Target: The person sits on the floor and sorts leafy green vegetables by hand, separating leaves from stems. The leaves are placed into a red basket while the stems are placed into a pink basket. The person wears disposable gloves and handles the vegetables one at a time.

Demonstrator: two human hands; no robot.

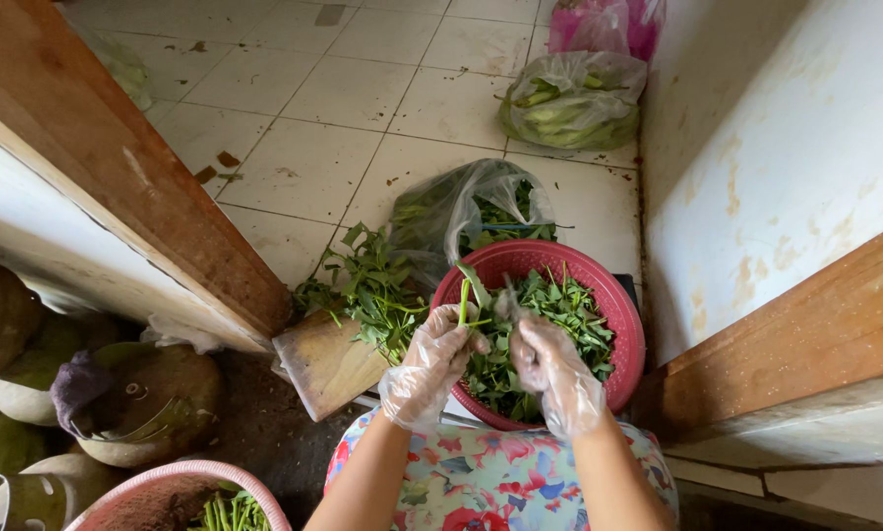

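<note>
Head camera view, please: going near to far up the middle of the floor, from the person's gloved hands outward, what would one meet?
Left hand and right hand, both gloved, with a green stem pinched in the left → red basket of leafy greens → clear bag of greens → bag of pale green stalks → pink bag.

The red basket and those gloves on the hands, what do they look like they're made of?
The red basket looks like moulded plastic: uniform matte red, with a fine perforated wall and a thick rolled rim. The gloves on the left hand and right hand look like thin clear plastic film, probably disposable: they are see-through, wrinkled, loose at the wrist and faintly shiny.
</note>
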